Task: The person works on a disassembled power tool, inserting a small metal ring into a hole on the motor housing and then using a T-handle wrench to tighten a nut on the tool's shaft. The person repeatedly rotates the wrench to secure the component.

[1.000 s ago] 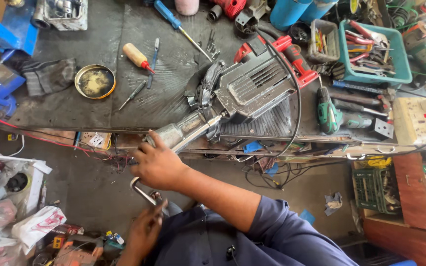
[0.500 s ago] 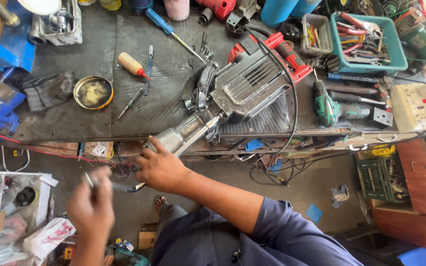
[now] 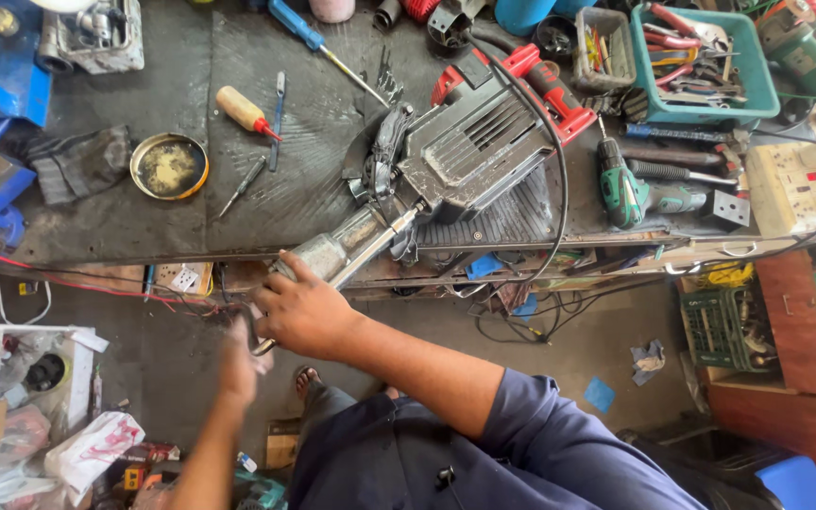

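A dark, grimy tabletop [image 3: 144,227] fills the upper part of the view, crowded with tools. Largest on it is a grey and red demolition hammer [image 3: 479,142], lying on its side with its long axis running diagonally: red handle up and to the right, metal nose [image 3: 332,253] down and to the left, jutting past the near edge of the tabletop toward the person. A black cable loops from its rear down over the edge. To its right lie a green cordless drill [image 3: 627,189] and a teal tray [image 3: 701,61] of hand tools; to its left, a round tin lid [image 3: 169,166] and a yellow-handled screwdriver [image 3: 243,110].

The right hand [image 3: 306,312] is closed around the tip of the nose, just below the edge. The left hand [image 3: 238,364] is just beside it, lower and to the left, blurred; it seems to close on a small metal tool, though the grip cannot be told.
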